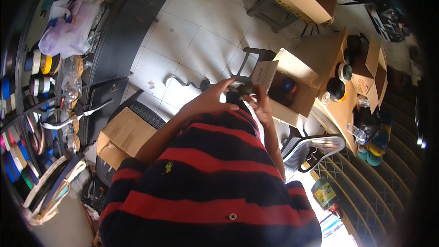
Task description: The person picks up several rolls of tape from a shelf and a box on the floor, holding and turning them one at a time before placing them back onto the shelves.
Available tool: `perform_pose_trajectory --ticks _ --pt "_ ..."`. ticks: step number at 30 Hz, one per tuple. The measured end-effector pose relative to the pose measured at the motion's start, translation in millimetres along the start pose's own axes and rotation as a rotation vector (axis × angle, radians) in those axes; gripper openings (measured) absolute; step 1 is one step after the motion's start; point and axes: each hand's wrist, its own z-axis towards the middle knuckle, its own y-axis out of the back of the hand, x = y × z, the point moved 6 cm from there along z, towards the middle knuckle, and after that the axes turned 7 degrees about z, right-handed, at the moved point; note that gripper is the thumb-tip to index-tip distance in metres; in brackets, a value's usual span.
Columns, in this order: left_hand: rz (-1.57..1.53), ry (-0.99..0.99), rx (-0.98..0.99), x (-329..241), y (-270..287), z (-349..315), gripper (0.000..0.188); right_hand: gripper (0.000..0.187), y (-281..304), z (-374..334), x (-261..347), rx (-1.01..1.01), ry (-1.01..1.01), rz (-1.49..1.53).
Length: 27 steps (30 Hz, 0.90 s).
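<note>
In front of my striped shirt, my left hand (211,99) has its thumb and fingers spread apart in a C shape, with nothing plainly gripped. Close on its right, my right hand (261,106) has bent fingers around a small dark rounded roll (246,90). The roll is shadowed, so its exact kind is unclear. Beyond my left hand, a narrow dark strap (182,82) curls out to the left over the tiles; where its near end goes is hidden behind the hand.
An open cardboard box (292,100) with a blue roll inside stands right of my hands. Beyond it, a wooden table (336,57) carries strap rolls. Mesh chairs flank me; the left one bears a carton (125,132). Shelves of rolled straps (43,61) line the left.
</note>
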Motion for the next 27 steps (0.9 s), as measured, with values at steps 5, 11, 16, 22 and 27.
perform_pose_trajectory --ticks 5,11,16,22,27 --pt "0.148 -0.238 -0.152 -18.4 17.0 13.5 0.068 0.018 -31.8 6.1 64.3 0.012 0.153 -0.023" --pt "0.176 -0.108 0.021 -37.7 62.6 -8.1 0.041 0.012 -12.8 -0.4 94.2 -0.006 0.27 -0.019" --pt "-0.312 -0.006 0.078 -47.3 65.3 -14.8 0.025 0.014 -32.7 7.3 133.0 0.012 0.308 0.068" --pt "-0.263 -0.064 -0.223 -58.8 68.2 -14.4 0.032 0.043 -64.7 17.9 155.6 0.047 0.291 0.173" --pt "0.023 -0.091 -0.228 -58.1 79.2 -27.5 0.032 0.046 -64.5 20.1 154.5 0.143 0.23 0.121"
